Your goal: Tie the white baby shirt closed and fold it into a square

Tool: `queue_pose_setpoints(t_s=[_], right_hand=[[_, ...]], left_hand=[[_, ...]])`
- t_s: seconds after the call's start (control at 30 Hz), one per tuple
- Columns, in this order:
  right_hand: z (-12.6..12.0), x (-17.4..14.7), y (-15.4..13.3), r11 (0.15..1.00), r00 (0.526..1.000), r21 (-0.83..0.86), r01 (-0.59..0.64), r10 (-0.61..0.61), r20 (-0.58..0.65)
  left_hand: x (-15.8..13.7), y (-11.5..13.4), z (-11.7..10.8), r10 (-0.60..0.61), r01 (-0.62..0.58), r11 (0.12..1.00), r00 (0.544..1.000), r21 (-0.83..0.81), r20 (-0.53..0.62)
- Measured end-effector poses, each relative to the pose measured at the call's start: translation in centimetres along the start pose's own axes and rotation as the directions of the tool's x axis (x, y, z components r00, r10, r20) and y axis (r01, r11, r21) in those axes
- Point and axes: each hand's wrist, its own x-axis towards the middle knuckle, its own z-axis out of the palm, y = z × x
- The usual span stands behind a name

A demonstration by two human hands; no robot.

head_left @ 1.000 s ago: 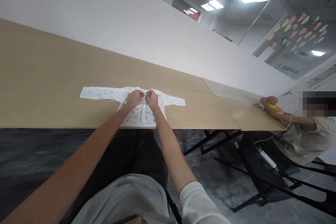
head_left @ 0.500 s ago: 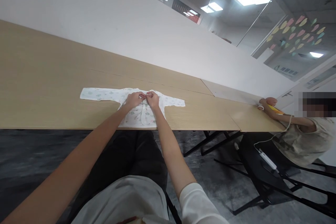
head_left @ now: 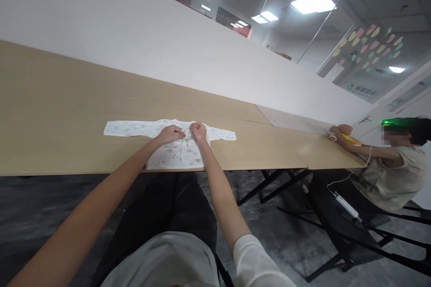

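My left hand (head_left: 170,134) and right hand (head_left: 198,131) both pinch the shirt (head_left: 175,152) placket, flat on table (head_left: 50,112).

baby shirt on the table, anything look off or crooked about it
Nothing stands out. The baby shirt lies flat on the table, sleeves spread to both sides, hem at the near edge. The left hand and right hand pinch its front near the neckline.

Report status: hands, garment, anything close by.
Left hand and right hand pinching baby shirt at its neckline. Shirt flat on table. Co-worker far right, apart.
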Motion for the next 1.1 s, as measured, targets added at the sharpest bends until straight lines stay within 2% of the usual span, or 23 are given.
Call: queue_pose_setpoints(t_s=[0.1,0.2,0.43,0.67,0.97,1.1], right_hand=[[-0.4,-1.3,-0.4,0.996,0.995,-0.084,0.001,0.007,0.095],[-0.6,-2.6,-0.7,0.981,0.979,-0.160,0.112,-0.081,0.188],[-1.1,-3.5,-1.2,0.950,0.961,-0.234,0.208,-0.153,0.232],[-1.0,-3.1,-0.8,0.985,0.977,-0.142,0.097,-0.067,0.202],[-0.9,-3.3,-0.8,0.997,0.987,-0.049,0.057,-0.049,0.156],[-0.9,-3.3,-1.0,1.000,0.985,0.001,0.004,-0.005,0.170]], left_hand=[[-0.5,-0.4,0.5,0.048,-0.047,0.999,0.996,0.023,-0.073],[-0.6,-1.0,1.3,0.117,-0.109,0.991,0.985,0.072,-0.123],[-0.5,-1.6,1.8,0.136,-0.111,0.976,0.983,0.187,-0.127],[-0.5,-1.5,1.8,0.155,-0.133,0.981,0.977,0.144,-0.148],[-1.0,-0.9,1.3,0.252,-0.248,0.968,0.959,0.047,-0.128],[-0.9,-1.1,1.6,0.250,-0.248,0.968,0.959,0.034,-0.132]])
